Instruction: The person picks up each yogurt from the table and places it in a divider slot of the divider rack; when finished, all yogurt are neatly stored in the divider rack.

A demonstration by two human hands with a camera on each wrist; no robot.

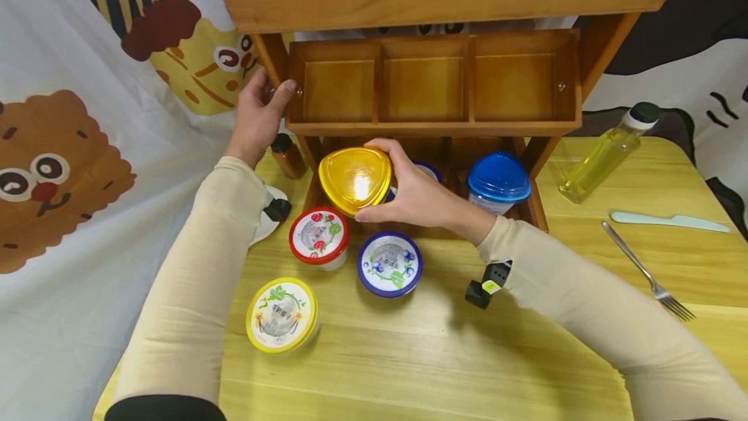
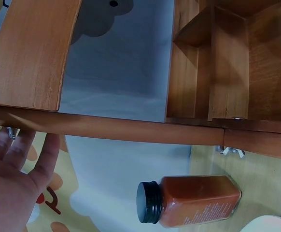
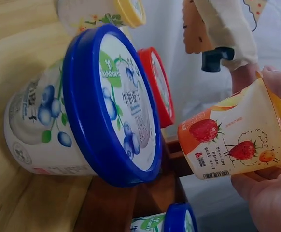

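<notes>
My right hand (image 1: 417,190) grips a yellow-lidded yogurt cup (image 1: 355,180) by its rim, in front of the wooden shelf's lower tier. The right wrist view shows strawberries printed on the side of this cup (image 3: 227,135). My left hand (image 1: 260,112) holds the left post of the wooden shelf (image 1: 432,128), its thumb in front and its fingers partly hidden beyond the post. On the table below the held cup stand a red-lidded tub (image 1: 319,237), a blueberry tub (image 1: 389,265) with a blue lid and a yellow-lidded tub (image 1: 282,315).
A blue-lidded cup (image 1: 498,180) sits in the lower tier at right; another blue-lidded tub (image 1: 428,171) is partly behind my right hand. A black-capped spice bottle (image 2: 198,200) stands by the left post. An oil bottle (image 1: 608,151), a knife (image 1: 669,220) and a fork (image 1: 648,271) are at right.
</notes>
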